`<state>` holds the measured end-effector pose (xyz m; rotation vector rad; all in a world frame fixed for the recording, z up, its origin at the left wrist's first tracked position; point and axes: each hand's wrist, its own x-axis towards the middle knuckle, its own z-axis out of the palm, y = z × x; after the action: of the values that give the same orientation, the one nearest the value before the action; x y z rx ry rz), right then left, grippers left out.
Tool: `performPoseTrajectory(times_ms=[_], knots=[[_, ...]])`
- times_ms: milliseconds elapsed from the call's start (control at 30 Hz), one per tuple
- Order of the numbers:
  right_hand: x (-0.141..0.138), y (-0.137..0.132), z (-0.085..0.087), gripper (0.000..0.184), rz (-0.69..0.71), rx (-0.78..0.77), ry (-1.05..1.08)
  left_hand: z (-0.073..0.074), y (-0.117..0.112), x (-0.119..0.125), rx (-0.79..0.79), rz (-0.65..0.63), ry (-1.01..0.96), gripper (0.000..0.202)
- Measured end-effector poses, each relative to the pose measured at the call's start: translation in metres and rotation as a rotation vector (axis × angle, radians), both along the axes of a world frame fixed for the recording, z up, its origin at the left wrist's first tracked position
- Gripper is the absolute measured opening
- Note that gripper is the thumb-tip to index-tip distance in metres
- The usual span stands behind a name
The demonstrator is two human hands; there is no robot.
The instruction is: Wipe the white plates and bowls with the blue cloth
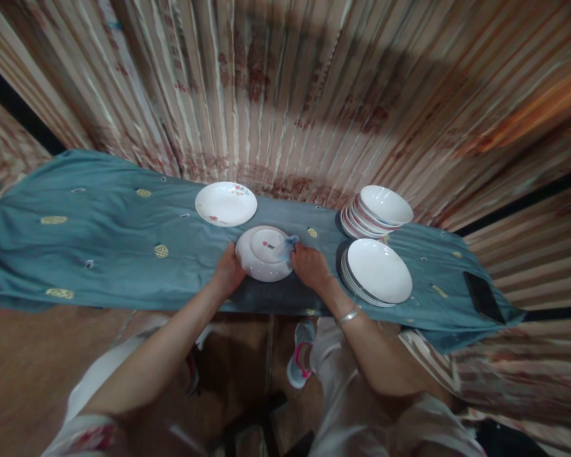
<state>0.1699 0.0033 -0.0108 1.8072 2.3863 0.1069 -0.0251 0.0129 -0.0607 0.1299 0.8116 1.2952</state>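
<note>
A white plate is held upside down above the blue cloth-covered table, its foot ring and a small mark facing up. My left hand grips the plate's left rim. My right hand is closed on a small light-blue cloth pressed against the plate's right side. A silver bangle sits on my right wrist.
A single white plate with flower print lies behind the held one. Two stacks of white plates stand to the right. A dark phone lies near the table's right end. A striped curtain hangs behind.
</note>
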Motion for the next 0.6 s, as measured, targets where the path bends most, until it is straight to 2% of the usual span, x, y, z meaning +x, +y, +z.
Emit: performPoseTrajectory(times_ms=[133,333,600], knots=[[0.0,-0.012,0.005,0.031,-0.064,-0.048,0.04,-0.002,0.001,0.0,-0.005,0.002,0.044,0.049],[0.004,-0.026,0.01,0.031,-0.067,-0.106,0.105,-0.007,0.003,-0.001,0.053,-0.063,0.163,0.051],[0.007,-0.034,0.008,0.026,-0.002,-0.099,0.215,0.004,-0.001,0.002,0.007,-0.021,0.148,0.05]])
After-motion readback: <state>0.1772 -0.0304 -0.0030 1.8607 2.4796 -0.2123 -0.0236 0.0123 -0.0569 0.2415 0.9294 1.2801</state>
